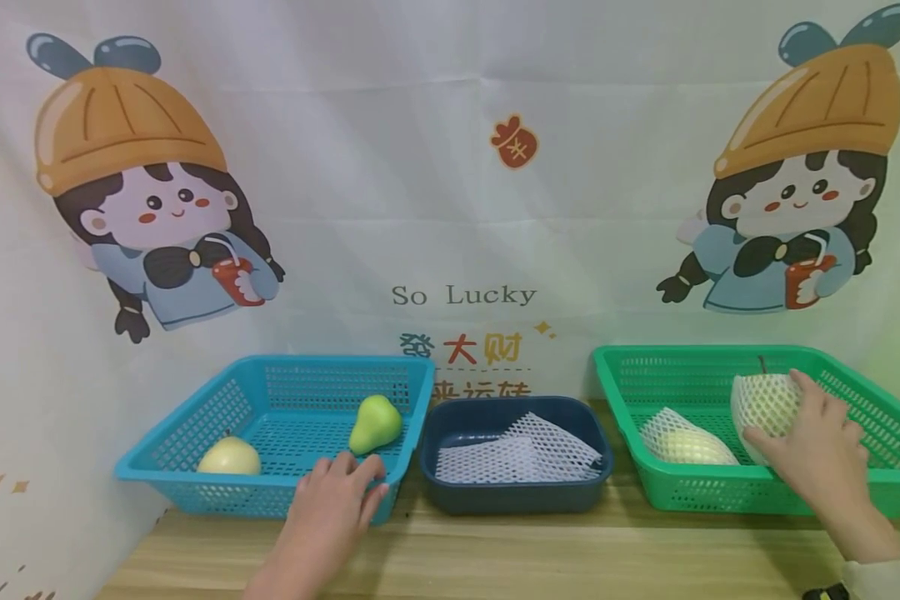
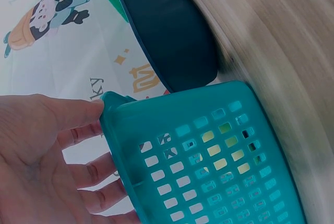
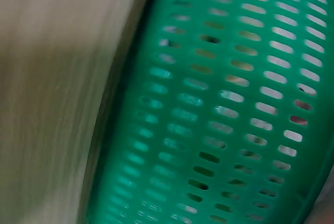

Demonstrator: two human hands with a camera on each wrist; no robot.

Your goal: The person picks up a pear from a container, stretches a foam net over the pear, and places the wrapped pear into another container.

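At the green basket (image 1: 690,479) on the right, my right hand (image 1: 821,442) grips a round, pale pear (image 1: 768,408) in a white foam net, its stem poking out on top. Another netted fruit (image 1: 690,447) lies in that basket. My left hand (image 1: 333,500) is at the front rim of the blue basket (image 1: 270,492), near its right corner; the left wrist view has the thumb (image 2: 83,113) right at the rim, the other fingertips hidden behind it. Inside that basket are a green pear (image 1: 377,423) and a round yellow pear (image 1: 230,457). The right wrist view shows only the green basket's perforated side (image 3: 209,130).
Between the baskets stands a dark blue tub (image 1: 513,497) with white foam nets (image 1: 525,450) in it. All three containers are on a wooden table (image 1: 525,558). Behind them hangs a white printed cloth (image 1: 450,208).
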